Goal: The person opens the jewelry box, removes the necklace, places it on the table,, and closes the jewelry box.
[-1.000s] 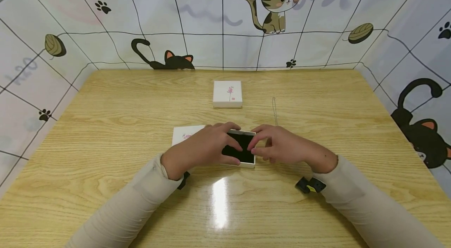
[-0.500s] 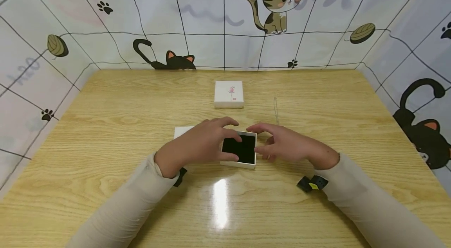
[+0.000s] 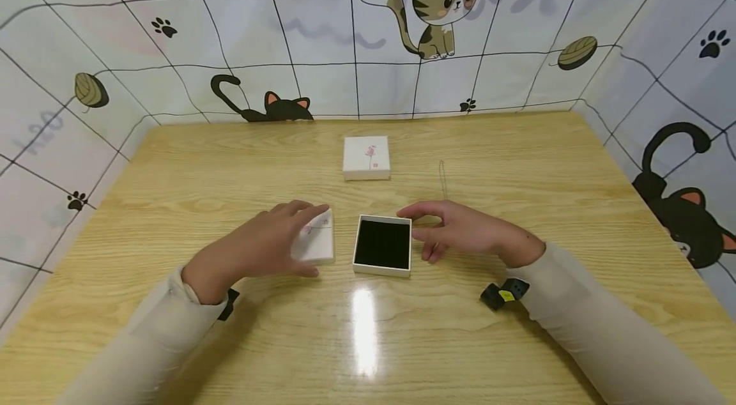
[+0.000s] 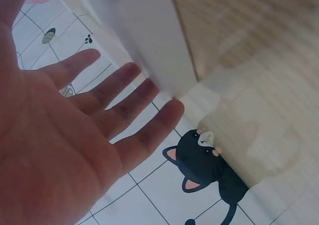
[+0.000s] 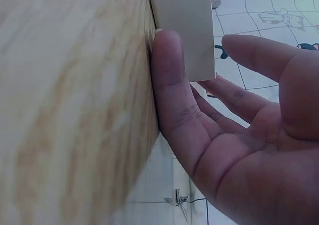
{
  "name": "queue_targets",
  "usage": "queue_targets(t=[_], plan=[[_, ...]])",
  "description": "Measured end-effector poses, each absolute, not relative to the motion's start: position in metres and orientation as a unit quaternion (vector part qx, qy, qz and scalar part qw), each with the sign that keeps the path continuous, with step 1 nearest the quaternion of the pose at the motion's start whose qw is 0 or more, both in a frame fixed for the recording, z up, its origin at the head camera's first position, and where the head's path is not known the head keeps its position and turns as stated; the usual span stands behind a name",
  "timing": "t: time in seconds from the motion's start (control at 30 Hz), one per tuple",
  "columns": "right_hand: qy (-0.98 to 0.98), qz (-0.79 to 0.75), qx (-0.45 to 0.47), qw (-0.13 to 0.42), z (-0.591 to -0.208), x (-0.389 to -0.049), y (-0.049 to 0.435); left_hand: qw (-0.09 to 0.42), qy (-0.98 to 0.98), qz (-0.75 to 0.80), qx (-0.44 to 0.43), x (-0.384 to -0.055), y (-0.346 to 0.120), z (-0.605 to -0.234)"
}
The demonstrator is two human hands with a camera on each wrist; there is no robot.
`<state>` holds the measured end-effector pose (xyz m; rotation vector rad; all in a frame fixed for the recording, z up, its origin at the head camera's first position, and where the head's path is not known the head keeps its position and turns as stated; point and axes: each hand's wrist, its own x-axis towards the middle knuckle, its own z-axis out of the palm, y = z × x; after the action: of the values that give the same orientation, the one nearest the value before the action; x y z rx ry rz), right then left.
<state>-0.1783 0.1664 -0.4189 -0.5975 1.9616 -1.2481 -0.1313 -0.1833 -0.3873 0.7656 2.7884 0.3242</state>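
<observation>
In the head view an open white box (image 3: 381,273) with a black lining (image 3: 383,244) lies on the table. My right hand (image 3: 462,234) is at its right side, index fingertip by the far right corner. The right wrist view shows a fingertip (image 5: 168,60) low against the white side wall (image 5: 192,30). To the left lies a white lid (image 3: 317,245) with a pink print, partly hidden under my left hand (image 3: 259,248). That hand is spread over the lid, its fingers extended; in the left wrist view they line up beside a white wall (image 4: 154,40).
A second white box (image 3: 366,165), printed with a pink flower, stands farther back at the middle. A thin chain (image 3: 442,178) lies behind my right hand. Cat-print sheets (image 3: 282,89) rise at the table's back and sides.
My left hand has moved left, off the black-lined box and over the lid. My right hand has drawn back from the lining and stays at the box's right side. The view has shifted slightly.
</observation>
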Motion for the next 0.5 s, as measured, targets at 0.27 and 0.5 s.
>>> queue_targets(t=[0.27,0.5], plan=[[0.762,-0.485,-0.230,0.362,-0.419,-0.178,0.168,0.096,0.952,0.113,0.269,-0.133,-0.182,-0.398],[0.767,-0.474,-0.226,0.370,-0.417,-0.177,0.168,0.088,0.953,0.107,0.269,-0.134,-0.181,-0.400]])
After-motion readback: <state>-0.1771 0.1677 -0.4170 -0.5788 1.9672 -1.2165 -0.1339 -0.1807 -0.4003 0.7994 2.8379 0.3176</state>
